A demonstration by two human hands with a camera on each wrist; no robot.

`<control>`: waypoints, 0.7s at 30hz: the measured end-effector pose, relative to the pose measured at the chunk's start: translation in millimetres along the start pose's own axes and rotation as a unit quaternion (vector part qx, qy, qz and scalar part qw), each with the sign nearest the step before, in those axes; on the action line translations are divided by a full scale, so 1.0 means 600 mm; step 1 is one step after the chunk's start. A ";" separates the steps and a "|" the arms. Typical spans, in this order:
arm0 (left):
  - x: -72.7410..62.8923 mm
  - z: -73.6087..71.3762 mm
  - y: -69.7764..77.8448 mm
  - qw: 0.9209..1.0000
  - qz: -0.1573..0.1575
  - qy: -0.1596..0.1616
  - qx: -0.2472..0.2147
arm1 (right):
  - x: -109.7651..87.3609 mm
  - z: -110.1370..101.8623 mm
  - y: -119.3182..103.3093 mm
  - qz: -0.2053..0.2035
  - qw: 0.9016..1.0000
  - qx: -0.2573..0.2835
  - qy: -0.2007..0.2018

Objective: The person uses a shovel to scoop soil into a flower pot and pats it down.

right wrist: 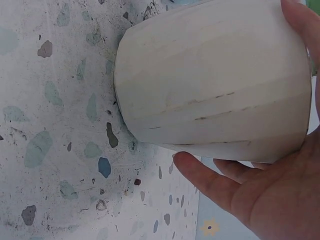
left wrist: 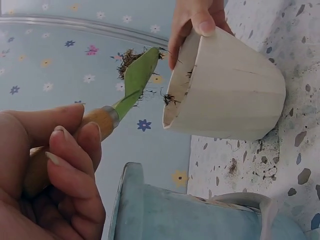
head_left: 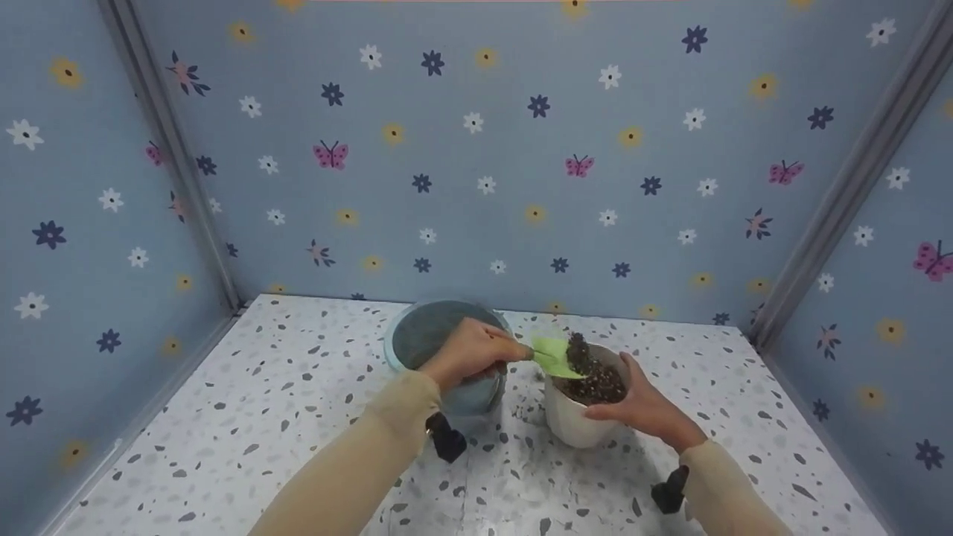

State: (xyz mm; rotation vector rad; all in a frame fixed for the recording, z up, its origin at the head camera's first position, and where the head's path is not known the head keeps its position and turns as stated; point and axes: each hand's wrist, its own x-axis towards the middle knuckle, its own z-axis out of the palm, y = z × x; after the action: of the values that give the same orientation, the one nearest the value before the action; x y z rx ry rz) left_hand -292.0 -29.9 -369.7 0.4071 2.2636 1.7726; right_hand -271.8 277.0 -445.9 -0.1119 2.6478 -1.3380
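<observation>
My left hand grips the wooden handle of a small garden trowel with a green blade. Dark crumbly soil lies on the blade, which is over the mouth of a white faceted pot. Inside the pot is dark soil with pale specks. My right hand holds the pot by its right side, the thumb at the near rim and the other fingers around the far side. In the right wrist view, the pot's wall shows dark smudges.
A light blue bucket stands left of the pot, under my left forearm, with a handle at its side. Soil crumbs are scattered on the speckled tabletop. Flower-patterned walls enclose the back and both sides.
</observation>
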 end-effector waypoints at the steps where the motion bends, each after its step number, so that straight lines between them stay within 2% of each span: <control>1: 0.000 0.002 0.000 1.000 0.001 -0.001 0.005 | -0.001 0.000 -0.001 0.000 1.000 0.002 -0.002; 6: 0.000 0.009 0.000 0.999 0.010 -0.003 0.031 | -0.002 0.003 -0.003 0.004 1.000 0.016 -0.012; 13: -0.002 0.012 0.003 0.997 0.017 0.016 0.068 | 0.002 0.007 -0.003 0.012 1.000 0.005 -0.004; 21: -0.001 0.014 0.008 0.995 0.011 0.022 0.098 | 0.001 0.003 -0.002 0.019 1.000 -0.003 0.001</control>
State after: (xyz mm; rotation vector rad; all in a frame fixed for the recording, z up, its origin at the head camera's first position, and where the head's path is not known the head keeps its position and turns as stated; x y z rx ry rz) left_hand -288.2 -21.3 -367.3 0.4345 2.4845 1.5892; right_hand -272.3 274.6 -445.8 -0.0606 2.6409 -1.3189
